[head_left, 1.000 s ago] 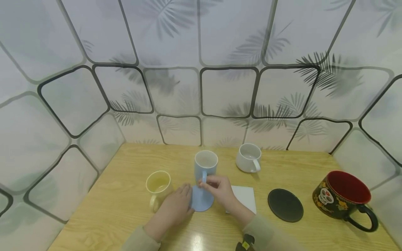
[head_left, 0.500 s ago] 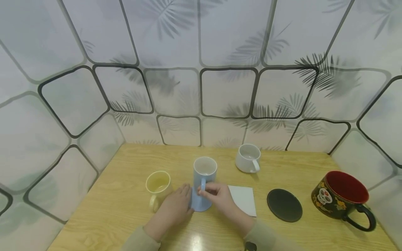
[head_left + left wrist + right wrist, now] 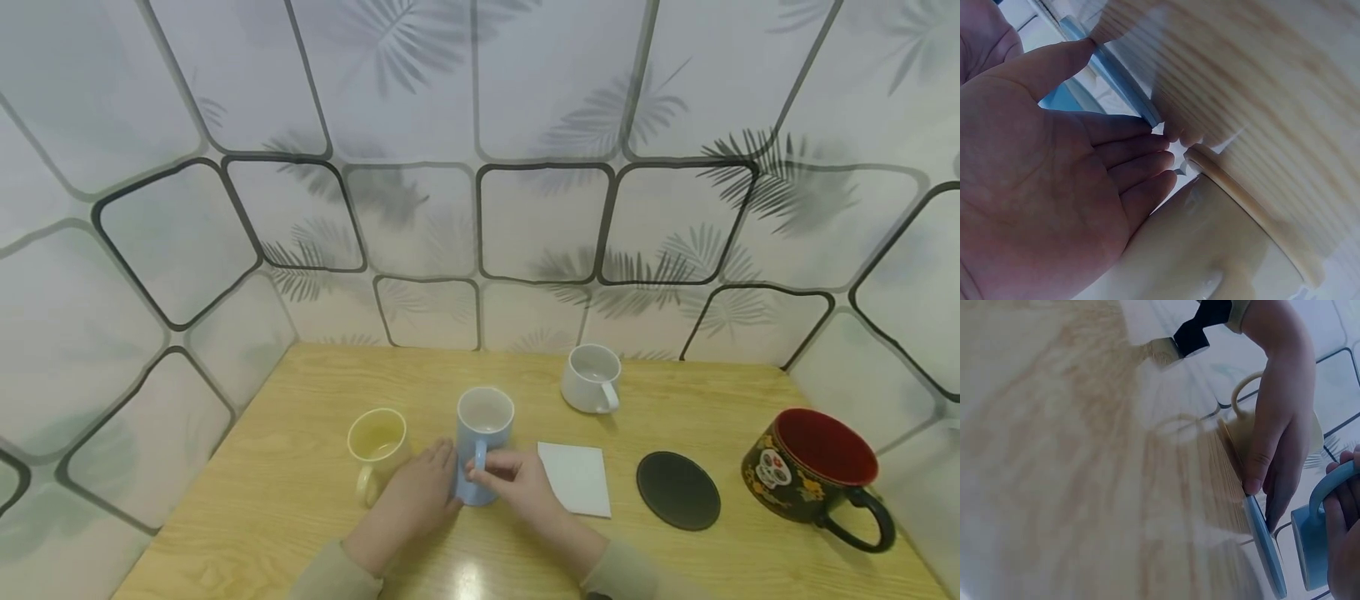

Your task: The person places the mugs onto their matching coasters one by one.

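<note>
On the wooden table [image 3: 247,467], the yellow mug [image 3: 380,446] stands upright at the left, its mouth up and its yellow inner wall in sight; the left wrist view shows a thin tan disc [image 3: 1254,209] under its base. Just beside it lies the left hand [image 3: 420,487], fingers straight and thumb spread wide, both touching the edge of the blue coaster [image 3: 1265,550]. The blue mug [image 3: 491,437] hangs upright over that coaster, a narrow gap beneath its base in the right wrist view; its inside is pale. The right hand [image 3: 525,483] pinches its handle between thumb and fingers. Next comes a white square coaster [image 3: 576,479], with a white mug [image 3: 581,392] behind it, pale inside. Farther right are a black round coaster [image 3: 678,490] and a black skull mug [image 3: 795,475], red inside, its floor too dark to make out.
</note>
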### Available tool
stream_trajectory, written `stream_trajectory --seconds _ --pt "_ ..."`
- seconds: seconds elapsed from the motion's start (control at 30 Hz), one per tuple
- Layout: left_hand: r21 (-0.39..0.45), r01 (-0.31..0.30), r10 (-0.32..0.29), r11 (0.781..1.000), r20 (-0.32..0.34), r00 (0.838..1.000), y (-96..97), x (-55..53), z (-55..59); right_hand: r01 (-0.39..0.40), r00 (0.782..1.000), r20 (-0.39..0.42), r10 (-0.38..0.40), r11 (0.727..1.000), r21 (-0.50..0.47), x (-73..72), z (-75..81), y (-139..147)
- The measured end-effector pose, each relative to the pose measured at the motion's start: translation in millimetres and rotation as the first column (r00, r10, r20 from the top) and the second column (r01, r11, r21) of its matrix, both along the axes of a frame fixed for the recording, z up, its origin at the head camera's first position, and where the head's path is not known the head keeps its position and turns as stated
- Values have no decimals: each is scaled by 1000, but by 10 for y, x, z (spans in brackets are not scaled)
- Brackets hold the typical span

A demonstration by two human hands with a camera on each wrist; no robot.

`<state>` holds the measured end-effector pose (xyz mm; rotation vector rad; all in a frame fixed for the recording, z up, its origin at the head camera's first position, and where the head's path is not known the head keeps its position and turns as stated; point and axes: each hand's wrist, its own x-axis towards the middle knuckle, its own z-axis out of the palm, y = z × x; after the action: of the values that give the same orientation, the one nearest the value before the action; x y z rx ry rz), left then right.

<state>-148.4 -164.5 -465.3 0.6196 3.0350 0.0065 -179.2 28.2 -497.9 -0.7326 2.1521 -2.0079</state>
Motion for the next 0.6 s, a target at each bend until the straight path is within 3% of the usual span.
stream_trajectory --seconds 0.6 --pt "-5 -8 8 1000 -8 1000 16 13 6 -32 995 96 33 999 -14 100 -44 3"
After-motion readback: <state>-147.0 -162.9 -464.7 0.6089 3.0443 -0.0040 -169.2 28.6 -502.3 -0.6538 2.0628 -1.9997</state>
